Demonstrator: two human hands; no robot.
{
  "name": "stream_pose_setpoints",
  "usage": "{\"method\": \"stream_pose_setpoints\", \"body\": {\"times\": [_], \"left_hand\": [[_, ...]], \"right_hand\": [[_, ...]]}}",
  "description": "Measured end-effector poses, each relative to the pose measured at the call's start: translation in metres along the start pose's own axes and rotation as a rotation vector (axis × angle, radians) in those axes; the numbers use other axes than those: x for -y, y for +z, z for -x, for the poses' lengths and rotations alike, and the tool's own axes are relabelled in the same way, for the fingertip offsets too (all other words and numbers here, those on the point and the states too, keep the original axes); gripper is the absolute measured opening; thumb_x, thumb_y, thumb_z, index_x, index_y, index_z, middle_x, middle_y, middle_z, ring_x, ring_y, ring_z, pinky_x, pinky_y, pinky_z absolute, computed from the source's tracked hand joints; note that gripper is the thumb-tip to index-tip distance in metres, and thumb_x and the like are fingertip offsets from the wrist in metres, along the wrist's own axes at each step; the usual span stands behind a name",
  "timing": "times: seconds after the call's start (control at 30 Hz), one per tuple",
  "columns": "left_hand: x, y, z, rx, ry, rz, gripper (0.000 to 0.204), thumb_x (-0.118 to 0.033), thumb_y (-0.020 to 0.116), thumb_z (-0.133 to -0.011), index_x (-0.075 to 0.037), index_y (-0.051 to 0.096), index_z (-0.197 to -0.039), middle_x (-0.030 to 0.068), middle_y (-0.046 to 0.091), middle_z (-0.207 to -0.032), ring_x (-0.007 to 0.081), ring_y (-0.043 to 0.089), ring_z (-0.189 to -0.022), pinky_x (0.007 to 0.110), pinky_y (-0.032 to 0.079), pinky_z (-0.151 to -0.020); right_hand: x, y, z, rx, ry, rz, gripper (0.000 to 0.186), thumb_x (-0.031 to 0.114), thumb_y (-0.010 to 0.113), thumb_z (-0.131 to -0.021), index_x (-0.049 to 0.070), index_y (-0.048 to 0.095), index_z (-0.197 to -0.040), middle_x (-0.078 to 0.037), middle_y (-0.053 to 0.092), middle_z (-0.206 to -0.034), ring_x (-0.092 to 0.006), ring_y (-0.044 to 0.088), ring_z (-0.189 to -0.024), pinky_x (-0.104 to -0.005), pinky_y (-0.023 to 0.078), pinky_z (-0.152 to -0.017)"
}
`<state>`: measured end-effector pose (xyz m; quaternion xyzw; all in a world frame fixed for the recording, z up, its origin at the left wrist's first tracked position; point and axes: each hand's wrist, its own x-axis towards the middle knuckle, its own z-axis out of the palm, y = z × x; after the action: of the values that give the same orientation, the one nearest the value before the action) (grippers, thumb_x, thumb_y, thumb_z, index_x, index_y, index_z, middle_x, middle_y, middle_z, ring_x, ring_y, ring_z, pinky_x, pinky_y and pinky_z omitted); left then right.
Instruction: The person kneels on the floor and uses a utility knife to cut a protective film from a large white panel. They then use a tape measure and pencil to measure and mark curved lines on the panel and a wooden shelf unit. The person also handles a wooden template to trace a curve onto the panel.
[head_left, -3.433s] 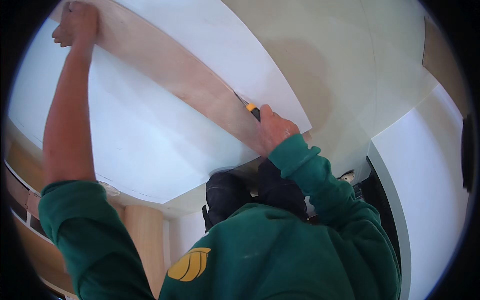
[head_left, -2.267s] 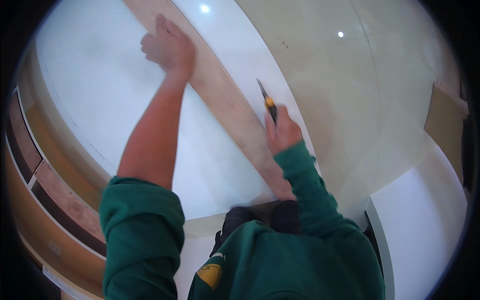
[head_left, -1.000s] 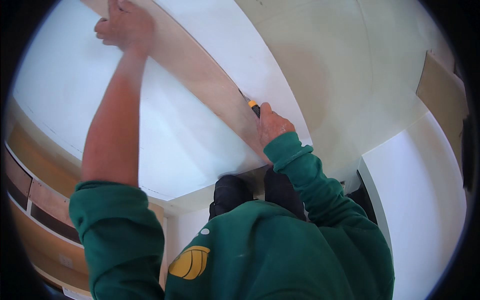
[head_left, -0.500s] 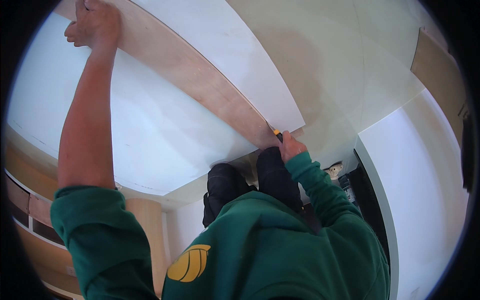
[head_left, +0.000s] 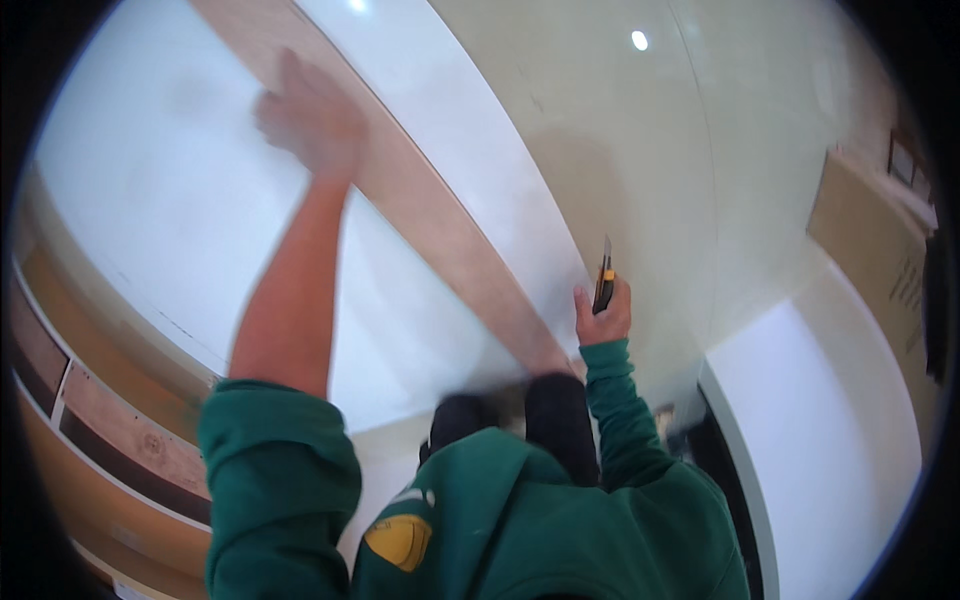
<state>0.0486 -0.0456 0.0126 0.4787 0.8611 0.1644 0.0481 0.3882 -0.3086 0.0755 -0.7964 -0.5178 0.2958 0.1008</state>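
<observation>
A long pale wooden board (head_left: pixel 455 250) lies diagonally on a white sheet (head_left: pixel 140 170), with a white strip (head_left: pixel 420 100) along its other side. My left hand (head_left: pixel 312 115) is on or just over the board's upper stretch; motion smears its fingers, so their grip is unclear. My right hand (head_left: pixel 603 315) grips a black and yellow utility knife (head_left: pixel 606 276), blade pointing up the picture, beside the sheet's right edge and off the board.
Glossy pale floor (head_left: pixel 760 130) spreads to the right, with flattened cardboard (head_left: pixel 862 235) and a white panel (head_left: pixel 820 410) beyond. Cabinet carcasses (head_left: pixel 140 430) stand at the left. My knees (head_left: pixel 560 420) are at the board's near end.
The knife has left the board's edge, where it was half a second ago, and is out to the right. My left hand appears lower and farther right, and the whole view has shifted.
</observation>
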Motion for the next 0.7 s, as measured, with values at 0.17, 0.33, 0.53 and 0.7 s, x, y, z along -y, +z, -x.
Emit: {"method": "stream_pose_setpoints", "body": {"times": [0.17,0.33,0.53,0.7], "left_hand": [[-0.007,-0.005,0.006,0.083,-0.108,0.007,0.044,-0.032,0.041,-0.098,-0.020,0.046,-0.139,0.0235,0.040,-0.122,0.0368,0.038,-0.114,0.048,0.031,-0.100],[-0.010,-0.005,0.004,0.039,-0.121,-0.008,0.044,-0.034,0.043,-0.097,-0.021,0.046,-0.139,0.0240,0.040,-0.124,0.0376,0.038,-0.116,0.047,0.031,-0.100],[-0.007,-0.012,0.002,-0.052,-0.092,-0.077,0.048,-0.037,0.048,-0.094,-0.023,0.044,-0.140,0.0230,0.043,-0.123,0.0383,0.042,-0.111,0.051,0.034,-0.093],[0.027,-0.009,0.010,0.223,0.025,-0.065,0.057,-0.040,0.051,-0.093,-0.024,0.035,-0.146,0.0220,0.042,-0.132,0.0381,0.042,-0.119,0.055,0.038,-0.093]], "right_hand": [[0.021,0.038,-0.008,0.000,0.104,0.030,0.052,0.027,0.077,-0.075,-0.004,0.055,-0.111,-0.022,0.059,-0.092,-0.0417,0.059,-0.086,-0.0446,0.048,-0.077],[-0.009,-0.061,-0.037,0.071,0.131,0.052,0.044,0.022,0.074,-0.078,-0.005,0.054,-0.107,-0.021,0.064,-0.081,-0.0395,0.063,-0.075,-0.0438,0.051,-0.069],[-0.079,-0.113,-0.006,-0.104,-0.276,0.301,0.047,0.012,0.067,-0.081,-0.006,0.051,-0.121,-0.026,0.061,-0.108,-0.0421,0.061,-0.097,-0.0441,0.048,-0.084],[-0.086,-0.071,0.172,0.126,-0.020,0.059,0.038,0.019,0.062,-0.085,-0.004,0.054,-0.114,-0.028,0.063,-0.090,-0.0460,0.062,-0.080,-0.0510,0.049,-0.069]]}}
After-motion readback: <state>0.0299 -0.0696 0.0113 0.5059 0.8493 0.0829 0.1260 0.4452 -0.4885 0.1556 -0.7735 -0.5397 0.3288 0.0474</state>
